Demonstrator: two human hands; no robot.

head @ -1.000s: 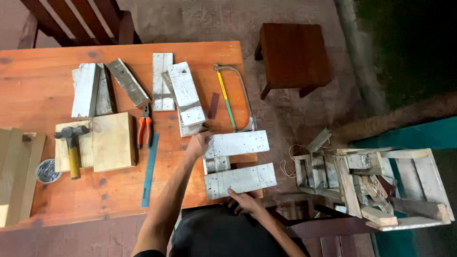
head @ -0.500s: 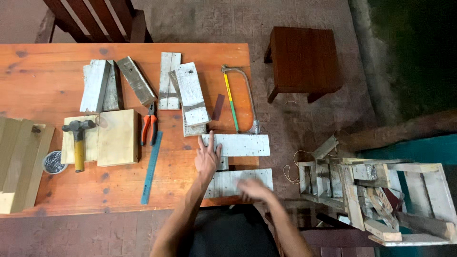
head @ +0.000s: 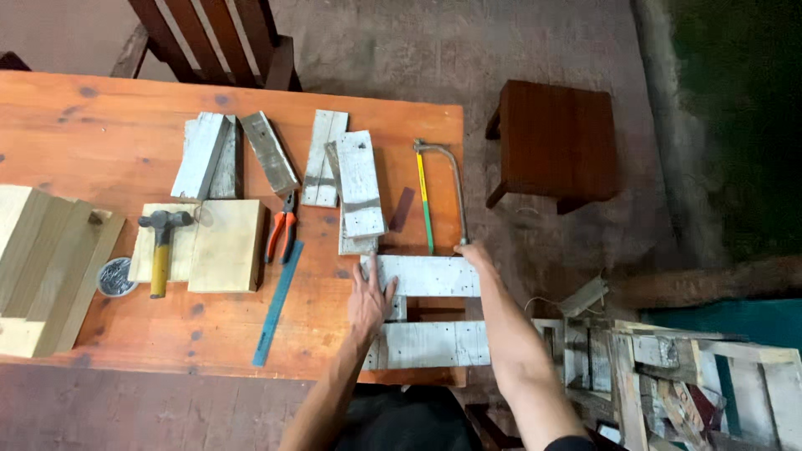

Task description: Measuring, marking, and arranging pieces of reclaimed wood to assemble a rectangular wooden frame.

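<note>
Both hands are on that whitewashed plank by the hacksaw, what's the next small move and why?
Probably slide the right hand up to the hacksaw: it already touches the handle end, while the left hand lies flat, steadying the upper plank at the table's edge.

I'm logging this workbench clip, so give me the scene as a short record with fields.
Setting: orange wooden table, stool beside it
Left hand: flat on the left end of the upper white plank
Right hand: at that plank's far right corner, by the hacksaw
Lower white plank: untouched, at the table's near edge
Tools nearby: hammer, pliers, blue ruler
</note>
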